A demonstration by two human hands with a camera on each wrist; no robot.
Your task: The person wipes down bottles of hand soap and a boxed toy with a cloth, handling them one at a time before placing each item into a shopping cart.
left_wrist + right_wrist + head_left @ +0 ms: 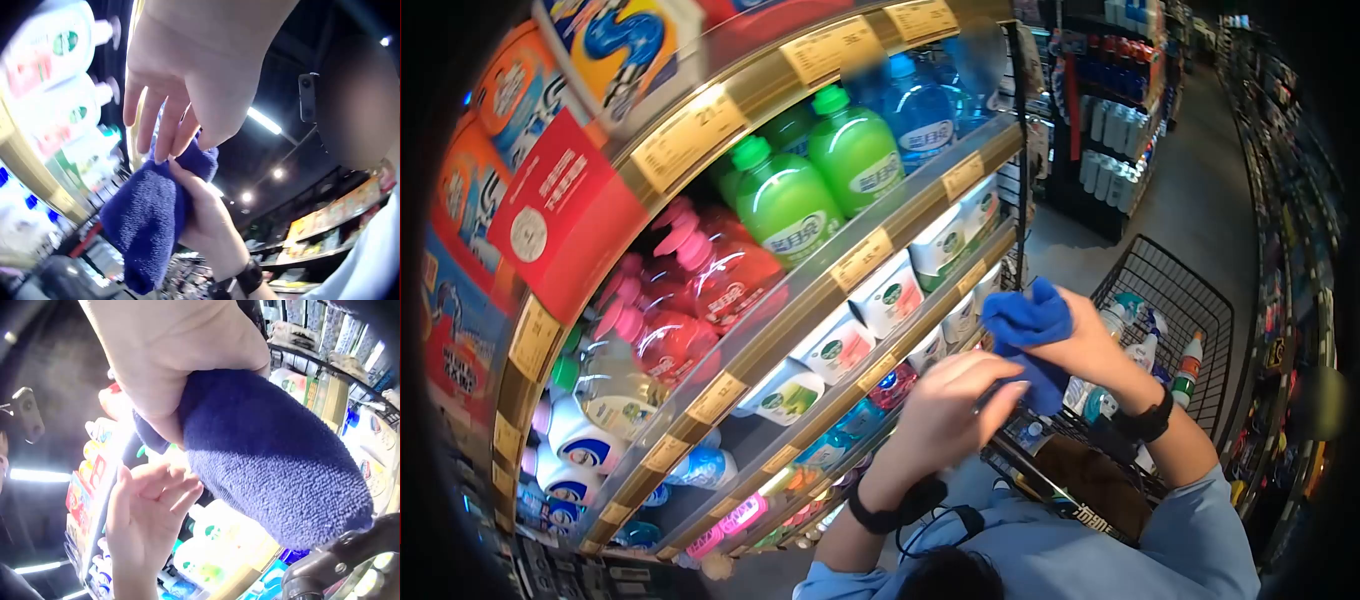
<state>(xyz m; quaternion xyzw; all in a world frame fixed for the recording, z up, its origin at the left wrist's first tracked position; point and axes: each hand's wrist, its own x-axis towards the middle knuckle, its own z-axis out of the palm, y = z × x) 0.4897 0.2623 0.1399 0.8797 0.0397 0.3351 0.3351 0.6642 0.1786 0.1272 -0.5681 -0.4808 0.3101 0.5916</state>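
Note:
My right hand (1082, 342) grips a folded blue towel (1028, 318), its thumb and fingers bent round the cloth. The towel's fluffy pile shows close up in the right wrist view, where its lower end hangs free. My left hand (955, 405) is just beside the towel, fingers loosely extended with nothing held in them. In the left wrist view the fingertips (161, 153) of that hand overlap the towel's upper edge. Both wrists wear black bands. Part of the towel is hidden behind the right hand's fingers.
On the left, a store shelf (870, 255) carries green soap bottles (785, 205), red pump bottles (725, 270) and white hand-wash bottles (890, 300). A black wire shopping cart (1215, 300) with several bottles stands ahead on the right. An aisle (1180, 170) runs beyond it.

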